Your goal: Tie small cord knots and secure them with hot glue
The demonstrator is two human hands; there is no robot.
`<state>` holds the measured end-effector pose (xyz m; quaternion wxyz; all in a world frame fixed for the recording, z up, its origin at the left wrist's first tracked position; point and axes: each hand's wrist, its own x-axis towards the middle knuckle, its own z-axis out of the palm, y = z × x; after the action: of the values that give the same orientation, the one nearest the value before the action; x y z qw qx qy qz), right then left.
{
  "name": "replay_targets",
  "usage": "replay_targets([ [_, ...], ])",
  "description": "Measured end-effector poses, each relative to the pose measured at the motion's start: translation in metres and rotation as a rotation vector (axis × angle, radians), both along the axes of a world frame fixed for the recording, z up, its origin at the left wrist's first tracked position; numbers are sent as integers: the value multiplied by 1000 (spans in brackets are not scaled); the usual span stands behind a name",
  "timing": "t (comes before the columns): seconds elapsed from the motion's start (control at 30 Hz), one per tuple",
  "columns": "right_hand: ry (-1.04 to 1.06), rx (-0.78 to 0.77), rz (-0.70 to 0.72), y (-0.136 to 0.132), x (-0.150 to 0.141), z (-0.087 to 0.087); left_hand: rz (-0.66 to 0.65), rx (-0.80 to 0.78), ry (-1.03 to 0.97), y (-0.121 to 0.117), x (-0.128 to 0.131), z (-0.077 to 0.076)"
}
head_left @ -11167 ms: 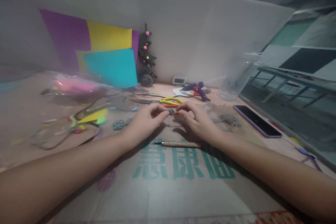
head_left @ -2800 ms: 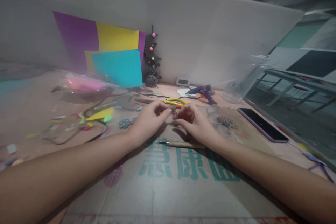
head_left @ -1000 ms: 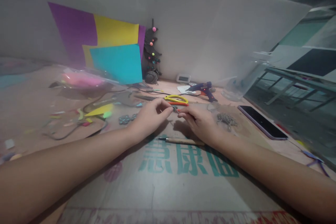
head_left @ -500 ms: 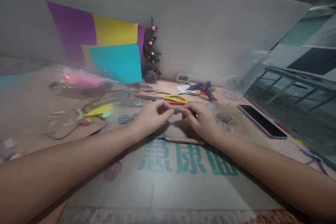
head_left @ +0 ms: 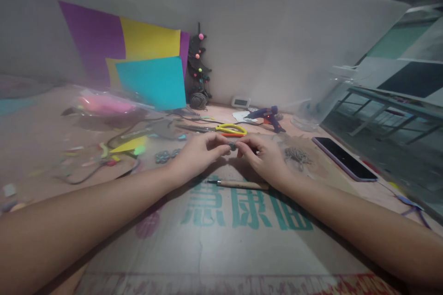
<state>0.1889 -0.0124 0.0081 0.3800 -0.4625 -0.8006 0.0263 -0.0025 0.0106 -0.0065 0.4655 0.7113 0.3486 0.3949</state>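
My left hand (head_left: 196,156) and my right hand (head_left: 263,158) meet fingertip to fingertip above a cardboard sheet (head_left: 221,244) with green printed characters. Between the pinched fingers of both hands sits a small grey piece (head_left: 232,146), too small to name. Both hands have their fingers closed round it. A wooden-handled tool (head_left: 238,185) lies on the cardboard just below my right wrist. Yellow-handled scissors (head_left: 231,129) lie right behind the hands.
A blue glue gun (head_left: 266,115) rests at the back. A phone (head_left: 343,164) lies at the right, a grey cord tangle (head_left: 296,155) beside my right hand. Coloured paper sheets (head_left: 138,73) lean on the wall. Scraps and cables litter the left side (head_left: 104,156).
The hands stay joined on the small grey piece; fingers have shifted slightly, and the orange tip seen a second ago near my right fingers no longer shows.
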Motion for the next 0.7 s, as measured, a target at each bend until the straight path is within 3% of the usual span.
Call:
replay_targets([
  [0.17, -19, 5, -2, 2, 1, -3, -11, -30, -27, -1, 1, 0],
  [0.7, -48, 9, 48, 0, 3, -4, 102, 126, 118, -7, 2, 10],
])
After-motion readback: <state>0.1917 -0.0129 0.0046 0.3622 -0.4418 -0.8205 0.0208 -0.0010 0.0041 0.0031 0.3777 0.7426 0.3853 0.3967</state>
